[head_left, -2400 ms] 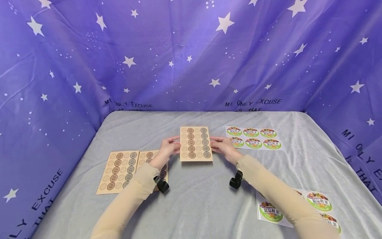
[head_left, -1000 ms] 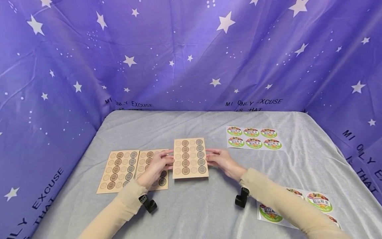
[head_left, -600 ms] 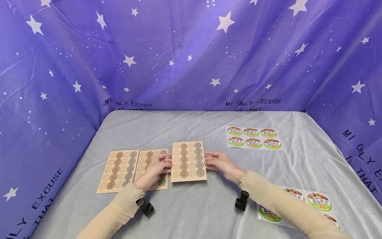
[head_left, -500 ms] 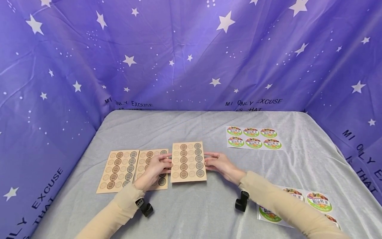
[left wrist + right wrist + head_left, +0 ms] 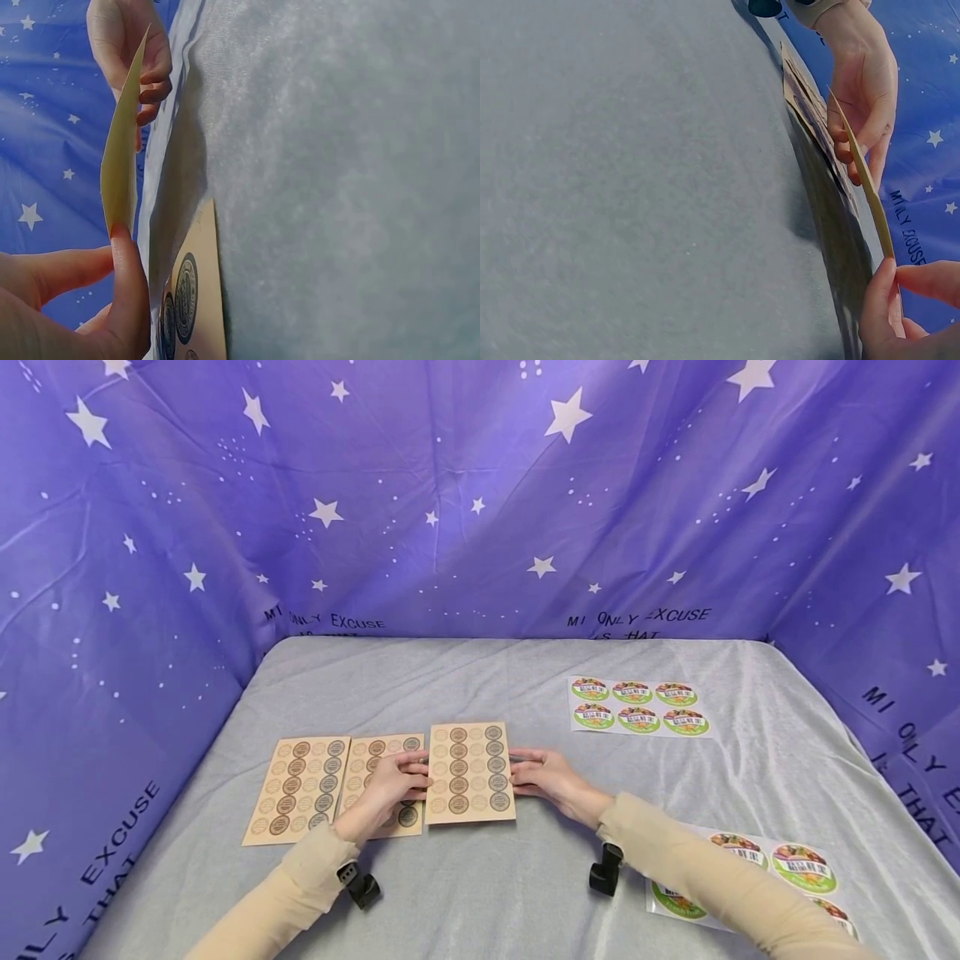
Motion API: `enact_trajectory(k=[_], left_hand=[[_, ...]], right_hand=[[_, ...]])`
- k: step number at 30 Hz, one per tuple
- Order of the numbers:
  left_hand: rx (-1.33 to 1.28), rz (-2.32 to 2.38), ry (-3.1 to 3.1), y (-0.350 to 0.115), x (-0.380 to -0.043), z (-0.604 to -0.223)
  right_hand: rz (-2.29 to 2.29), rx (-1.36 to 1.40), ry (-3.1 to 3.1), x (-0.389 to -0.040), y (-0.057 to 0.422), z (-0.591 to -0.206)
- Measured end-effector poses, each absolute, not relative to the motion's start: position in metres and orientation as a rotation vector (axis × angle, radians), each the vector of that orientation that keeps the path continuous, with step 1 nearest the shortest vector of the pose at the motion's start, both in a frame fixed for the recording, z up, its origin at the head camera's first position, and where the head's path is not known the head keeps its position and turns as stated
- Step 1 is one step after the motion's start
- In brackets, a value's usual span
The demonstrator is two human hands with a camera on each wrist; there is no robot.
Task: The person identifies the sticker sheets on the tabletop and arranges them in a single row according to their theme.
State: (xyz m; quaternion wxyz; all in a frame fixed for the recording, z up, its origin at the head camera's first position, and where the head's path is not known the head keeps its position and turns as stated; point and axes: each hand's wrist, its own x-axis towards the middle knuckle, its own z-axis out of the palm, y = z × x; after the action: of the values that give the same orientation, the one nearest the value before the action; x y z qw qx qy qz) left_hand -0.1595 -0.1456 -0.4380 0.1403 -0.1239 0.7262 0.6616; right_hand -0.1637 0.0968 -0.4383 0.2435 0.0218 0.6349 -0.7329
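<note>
Between my two hands is a tan sticker sheet (image 5: pixel 470 772) with rows of round stamp-like labels. My left hand (image 5: pixel 392 785) pinches its left edge, thumb and fingers on opposite faces. On the right edge my right hand (image 5: pixel 551 781) does the same. Both wrist views show the sheet (image 5: pixel 121 150) raised over the cloth and slightly bowed. Two similar tan sheets lie to the left: an outer one (image 5: pixel 273 814) and an inner one (image 5: pixel 367 749), which my left hand partly covers. The held sheet's left edge is right beside the inner sheet's right edge.
A white sheet of colourful fruit stickers (image 5: pixel 637 706) lies at the back right of the grey cloth-covered table (image 5: pixel 465 893). Another fruit sticker sheet (image 5: pixel 802 867) sits at the front right, partly under my right sleeve. A purple starry curtain (image 5: pixel 480 527) stands behind and at both sides.
Both hands have brought the held tan sheet toward me and to the left, beside the two lying sheets. Over the last half second it moved only slightly. The other sheets stayed put.
</note>
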Motion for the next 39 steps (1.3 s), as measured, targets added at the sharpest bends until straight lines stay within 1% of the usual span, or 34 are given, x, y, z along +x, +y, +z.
enact_trajectory(k=[16, 32, 39], left_hand=[[-0.331, 1.778, 2.172, -0.144, -0.156, -0.435], [-0.191, 1.687, 2.246, -0.148, -0.154, -0.438], [-0.199, 1.669, 2.27, -0.148, -0.154, -0.438]], right_hand=[[-1.888, 0.108, 1.859, -0.161, 0.09, -0.443], [-1.726, -0.028, 2.034, -0.158, 0.085, -0.441], [-1.712, -0.074, 2.068, -0.157, 0.085, -0.44]])
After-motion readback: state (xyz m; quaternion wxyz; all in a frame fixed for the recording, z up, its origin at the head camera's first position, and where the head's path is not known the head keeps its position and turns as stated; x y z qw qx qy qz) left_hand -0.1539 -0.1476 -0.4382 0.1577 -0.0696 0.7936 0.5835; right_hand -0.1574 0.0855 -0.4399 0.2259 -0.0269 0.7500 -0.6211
